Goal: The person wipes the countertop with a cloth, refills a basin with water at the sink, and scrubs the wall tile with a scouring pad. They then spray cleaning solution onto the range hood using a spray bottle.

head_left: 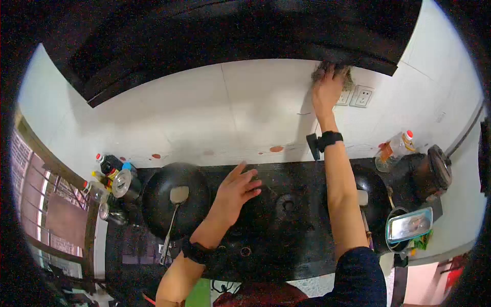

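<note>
My right hand (328, 93) reaches up to the tiled wall (266, 112) just below the black range hood (240, 36). Its fingers press a dark, mottled grey-green cloth (347, 79) to the tiles, beside the wall sockets (362, 96); blur hides the cloth's details. Over the black stove top (276, 230) hovers my left hand (237, 192), fingers spread and holding nothing. Left of it sits a black wok (153, 204) with a metal spatula (179, 195) inside. A second wok (378, 189) is partly hidden behind my right forearm.
Bottles and a metal canister (123, 184) crowd the left corner. On the right stand an oil bottle (391, 156), a brown lidded pot (432, 174), and a glass container (409, 225) resting over a small pot. The hood's lower edge overhangs the wall. A barred window (56, 204) is at left.
</note>
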### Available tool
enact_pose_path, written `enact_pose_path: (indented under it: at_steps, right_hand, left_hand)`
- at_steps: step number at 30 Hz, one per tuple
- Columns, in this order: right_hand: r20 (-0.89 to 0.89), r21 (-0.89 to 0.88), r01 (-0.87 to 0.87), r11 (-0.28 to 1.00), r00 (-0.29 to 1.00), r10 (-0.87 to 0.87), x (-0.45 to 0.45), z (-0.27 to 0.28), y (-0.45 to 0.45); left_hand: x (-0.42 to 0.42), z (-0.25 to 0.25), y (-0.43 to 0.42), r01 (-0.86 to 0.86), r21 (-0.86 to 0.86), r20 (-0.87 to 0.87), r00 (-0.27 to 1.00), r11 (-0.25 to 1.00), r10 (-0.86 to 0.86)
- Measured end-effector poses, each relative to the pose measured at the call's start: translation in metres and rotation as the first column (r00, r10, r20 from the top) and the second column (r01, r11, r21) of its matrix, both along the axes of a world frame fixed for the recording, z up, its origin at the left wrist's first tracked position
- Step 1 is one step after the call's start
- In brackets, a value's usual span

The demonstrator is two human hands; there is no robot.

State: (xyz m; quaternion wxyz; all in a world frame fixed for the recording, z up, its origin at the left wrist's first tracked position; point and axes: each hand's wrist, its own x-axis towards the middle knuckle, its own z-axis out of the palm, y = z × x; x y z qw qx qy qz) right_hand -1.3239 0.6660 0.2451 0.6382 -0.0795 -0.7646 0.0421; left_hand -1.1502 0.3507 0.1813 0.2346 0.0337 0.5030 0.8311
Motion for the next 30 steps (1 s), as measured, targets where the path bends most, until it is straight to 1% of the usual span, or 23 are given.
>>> enact_pose_path:
  at_steps: [2, 4, 5, 6, 7, 8, 9, 10, 11, 12, 13, 14, 15, 17, 18, 20, 22, 24, 26, 27, 28, 29, 30]
  right_hand:
    - [-0.057, -0.072, 0.049, 0.996, 0.997, -0.053, -0.005, 0.009, 0.015]
    - [-0.244, -0.307, 0.082, 0.948, 0.956, -0.162, -0.017, 0.013, 0.025]
    - [-0.239, -0.317, 0.086, 0.945, 0.956, -0.168, -0.023, 0.015, 0.028]
    - [-0.192, -0.427, 0.086, 0.900, 0.964, -0.184, -0.028, 0.018, 0.032]
    - [-0.150, -0.520, 0.087, 0.850, 0.970, -0.191, -0.030, 0.024, 0.037]
    - [-0.467, -0.370, -0.257, 0.893, 0.882, 0.060, -0.028, 0.023, 0.016]
    - [-0.296, -0.349, -0.139, 0.927, 0.955, 0.032, -0.043, 0.008, -0.001]
    - [-0.118, -0.307, -0.025, 0.951, 0.993, -0.012, -0.060, -0.009, -0.019]
    - [-0.092, -0.187, -0.126, 0.974, 0.990, 0.111, -0.068, -0.026, -0.048]
    - [-0.044, -0.077, -0.241, 0.968, 0.970, 0.238, -0.074, -0.043, -0.077]
    - [0.152, 0.030, -0.312, 0.950, 0.940, 0.304, -0.051, -0.038, -0.100]
    - [0.348, 0.104, -0.416, 0.904, 0.866, 0.358, -0.028, -0.032, -0.124]
    - [0.344, 0.097, -0.412, 0.906, 0.868, 0.358, -0.023, -0.027, -0.114]
    - [0.251, 0.331, -0.195, 0.923, 0.961, 0.113, -0.012, -0.015, -0.073]
    - [0.099, 0.103, -0.184, 0.978, 0.980, 0.174, -0.021, -0.022, -0.036]
    - [-0.010, -0.091, -0.095, 0.991, 0.996, 0.094, -0.008, -0.013, 0.026]
    - [0.064, -0.058, -0.008, 0.998, 0.998, 0.011, 0.020, 0.014, 0.038]
    - [-0.122, -0.099, 0.000, 0.995, 0.992, -0.012, 0.015, 0.019, 0.035]
    - [0.015, -0.154, -0.023, 0.988, 1.000, 0.026, -0.031, -0.014, 0.015]
    - [0.124, -0.073, -0.074, 0.995, 0.989, 0.082, -0.035, -0.029, -0.011]
    - [0.235, -0.002, -0.142, 0.990, 0.962, 0.139, -0.039, -0.043, -0.038]
    - [0.437, 0.270, -0.243, 0.932, 0.893, 0.106, -0.011, -0.052, -0.069]
    - [0.606, 0.271, -0.560, 0.783, 0.731, 0.313, 0.001, -0.082, -0.077]
  left_hand:
    - [-0.001, 0.010, -0.002, -0.014, -0.004, -0.050, 0.999, 1.000, 0.014]
    - [-0.003, 0.025, 0.006, -0.007, -0.102, -0.109, 0.994, 0.995, -0.004]
    - [-0.004, 0.032, 0.006, -0.018, -0.204, -0.163, 0.987, 0.979, -0.015]
    - [-0.005, 0.039, 0.006, -0.015, -0.209, -0.155, 0.988, 0.978, -0.018]
    - [-0.009, 0.048, 0.009, 0.000, -0.338, -0.265, 0.960, 0.941, -0.095]
    - [-0.013, 0.055, 0.014, -0.005, -0.459, -0.362, 0.914, 0.888, -0.182]
    - [-0.021, 0.050, 0.019, -0.004, -0.456, -0.359, 0.916, 0.890, -0.180]
    - [-0.034, 0.039, 0.024, -0.222, -0.553, -0.613, 0.762, 0.803, -0.211]
    - [-0.041, 0.034, 0.030, -0.449, -0.559, -0.792, 0.537, 0.697, -0.289]
    - [-0.044, 0.039, 0.039, -0.519, -0.535, -0.836, 0.441, 0.666, -0.327]
    - [-0.056, 0.032, 0.046, -0.593, -0.446, -0.895, 0.281, 0.670, -0.347]
    - [-0.063, 0.028, 0.053, -0.583, -0.468, -0.884, 0.308, 0.664, -0.352]
    - [-0.069, 0.029, 0.060, -0.574, -0.488, -0.873, 0.333, 0.657, -0.357]
    - [-0.074, 0.040, 0.072, -0.539, -0.552, -0.832, 0.408, 0.636, -0.375]
    - [-0.073, 0.042, 0.075, -0.496, -0.615, -0.782, 0.486, 0.613, -0.391]
    - [-0.068, 0.055, 0.082, -0.454, -0.613, -0.774, 0.509, 0.647, -0.377]
    - [-0.071, 0.053, 0.086, -0.405, -0.572, -0.788, 0.513, 0.713, -0.340]
    - [-0.077, 0.052, 0.088, -0.393, -0.578, -0.762, 0.573, 0.715, -0.302]
    - [-0.085, 0.048, 0.084, -0.384, -0.585, -0.730, 0.632, 0.714, -0.259]
    - [-0.089, 0.046, 0.082, -0.379, -0.588, -0.713, 0.660, 0.714, -0.237]
    - [-0.103, 0.035, 0.078, -0.504, -0.618, -0.765, 0.564, 0.603, -0.312]
    - [-0.116, 0.024, 0.074, -0.623, -0.613, -0.790, 0.466, 0.486, -0.399]
    - [-0.125, 0.015, 0.069, -0.625, -0.599, -0.801, 0.467, 0.501, -0.374]
